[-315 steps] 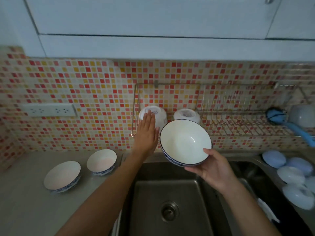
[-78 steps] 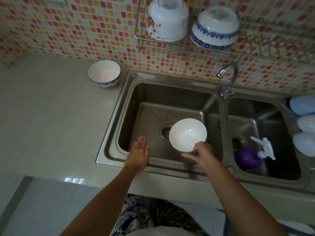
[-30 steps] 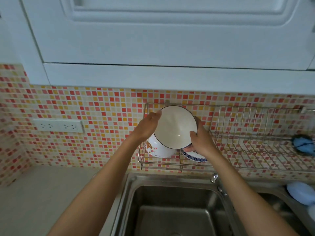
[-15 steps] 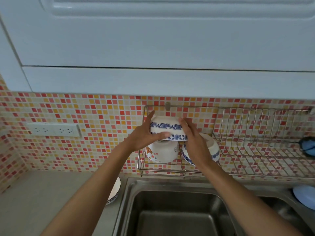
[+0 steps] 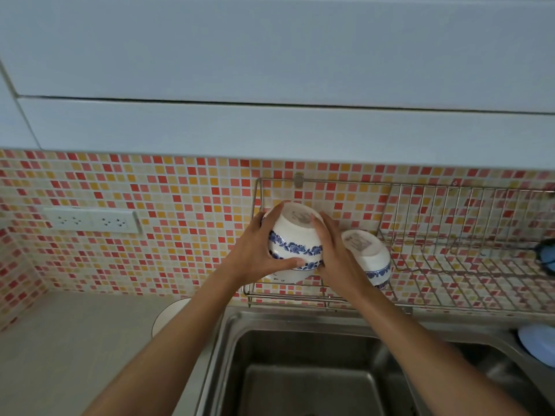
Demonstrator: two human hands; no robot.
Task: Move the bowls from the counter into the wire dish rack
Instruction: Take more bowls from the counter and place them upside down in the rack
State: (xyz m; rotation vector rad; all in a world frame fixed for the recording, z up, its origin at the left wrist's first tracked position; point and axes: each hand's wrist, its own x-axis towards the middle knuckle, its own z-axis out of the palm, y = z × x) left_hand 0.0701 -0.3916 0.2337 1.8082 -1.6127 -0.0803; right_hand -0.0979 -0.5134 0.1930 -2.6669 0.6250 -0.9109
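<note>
A white bowl with a blue flower band is upside down at the left end of the wire dish rack, resting on top of another overturned white bowl. My left hand and my right hand grip it from both sides. A third overturned blue-patterned bowl sits in the rack just right of my right hand. On the counter, one more bowl shows partly behind my left forearm.
The rack hangs on the mosaic tile wall above a steel sink. A power strip is on the wall at left. A blue object hangs at the rack's right end. A pale blue lid lies right of the sink. White cabinets overhang.
The held bowl has been turned from facing me to upside down and lowered onto the bowl at the rack's left end. Both hands stay on it.
</note>
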